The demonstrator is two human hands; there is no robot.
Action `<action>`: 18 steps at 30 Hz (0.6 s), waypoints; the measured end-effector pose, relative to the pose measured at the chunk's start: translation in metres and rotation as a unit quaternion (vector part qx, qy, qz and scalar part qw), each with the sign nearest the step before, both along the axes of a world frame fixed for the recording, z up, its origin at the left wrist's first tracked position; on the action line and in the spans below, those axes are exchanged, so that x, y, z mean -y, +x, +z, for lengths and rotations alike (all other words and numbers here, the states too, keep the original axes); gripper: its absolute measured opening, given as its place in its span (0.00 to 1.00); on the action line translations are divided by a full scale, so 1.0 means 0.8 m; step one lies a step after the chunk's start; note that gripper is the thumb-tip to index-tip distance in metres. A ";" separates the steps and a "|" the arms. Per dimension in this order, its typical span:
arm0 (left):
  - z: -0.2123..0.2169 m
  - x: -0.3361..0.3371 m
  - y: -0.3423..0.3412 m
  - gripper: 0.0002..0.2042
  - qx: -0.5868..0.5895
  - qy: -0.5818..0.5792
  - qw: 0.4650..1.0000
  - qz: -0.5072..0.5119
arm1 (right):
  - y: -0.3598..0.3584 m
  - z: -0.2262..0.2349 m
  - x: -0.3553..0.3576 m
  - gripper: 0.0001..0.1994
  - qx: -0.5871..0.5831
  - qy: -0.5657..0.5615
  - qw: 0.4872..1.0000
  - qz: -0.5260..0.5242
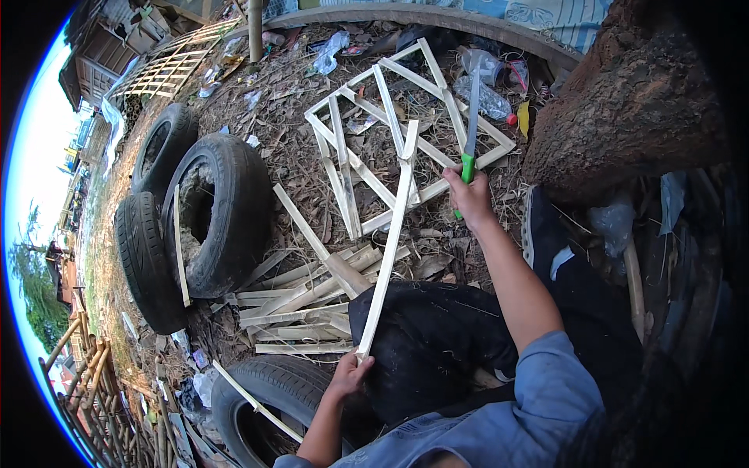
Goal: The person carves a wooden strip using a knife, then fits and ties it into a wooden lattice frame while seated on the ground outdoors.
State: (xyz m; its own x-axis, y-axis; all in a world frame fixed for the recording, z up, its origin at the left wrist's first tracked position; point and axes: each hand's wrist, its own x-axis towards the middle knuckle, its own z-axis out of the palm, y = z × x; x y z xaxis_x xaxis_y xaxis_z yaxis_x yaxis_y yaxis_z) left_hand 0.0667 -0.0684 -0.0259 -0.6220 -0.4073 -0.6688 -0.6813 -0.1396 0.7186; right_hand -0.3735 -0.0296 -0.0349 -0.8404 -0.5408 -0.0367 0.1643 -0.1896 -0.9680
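My left hand (349, 374) is closed round the near end of a long pale bamboo strip (388, 261), which slants up and away across my dark-trousered leg. In my right hand (470, 196) is a knife (473, 117) with a green handle, its long blade pointing up and away from me. The blade is apart from the strip. Beyond the strip, a frame of joined bamboo slats (378, 183) lies on the leafy ground. A pile of split bamboo pieces (304, 308) rests beside my leg, left of the held strip.
Old tyres (253, 214) stand at the left, one with a bamboo strip (181, 246) leaning on it. Another tyre (230, 405) lies near my left arm. A thick tree trunk (616, 117) rises at the right. Plastic litter (484, 93) is scattered beyond the knife.
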 end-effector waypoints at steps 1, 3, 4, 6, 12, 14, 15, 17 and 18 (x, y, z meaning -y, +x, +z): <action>-0.004 0.000 0.001 0.19 -0.004 0.006 1.000 -0.006 | -0.004 -0.003 -0.010 0.09 -0.014 -0.020 0.999 -0.039; -0.004 -0.002 -0.001 0.18 -0.022 0.008 1.000 0.007 | 0.009 0.019 -0.040 0.09 -0.098 0.072 0.990 -0.069; -0.005 -0.005 -0.002 0.18 -0.042 0.008 0.999 0.019 | 0.021 0.030 -0.056 0.09 -0.168 0.115 0.976 -0.071; -0.017 0.001 0.005 0.19 -0.010 0.052 0.998 0.017 | 0.053 0.049 -0.095 0.09 -0.185 0.165 0.968 -0.039; -0.015 0.015 0.027 0.15 -0.089 0.092 0.992 -0.014 | 0.087 0.097 -0.303 0.07 -0.219 0.341 0.898 -0.172; -0.017 0.010 0.017 0.14 -0.144 0.064 0.988 -0.010 | 0.089 0.117 -0.384 0.22 -0.269 0.391 0.835 -0.277; -0.004 0.009 0.005 0.16 -0.132 0.055 0.990 -0.015 | 0.094 0.128 -0.417 0.27 -0.232 0.431 0.818 -0.303; 0.020 0.006 -0.014 0.18 -0.123 0.029 0.992 -0.024 | 0.101 0.132 -0.468 0.24 -0.374 0.426 0.756 -0.328; 0.025 0.007 -0.017 0.17 -0.124 0.010 0.992 -0.026 | 0.103 0.126 -0.481 0.23 -0.367 0.411 0.770 -0.322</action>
State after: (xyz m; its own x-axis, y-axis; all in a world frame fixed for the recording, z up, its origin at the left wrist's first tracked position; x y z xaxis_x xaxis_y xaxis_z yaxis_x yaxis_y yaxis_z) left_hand 0.0531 -0.0741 -0.0058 -0.7874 -0.3594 -0.5008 -0.4912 -0.1250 0.8620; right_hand -0.2915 0.3550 0.0659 -0.8817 -0.0516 0.4691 -0.3571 0.7228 -0.5917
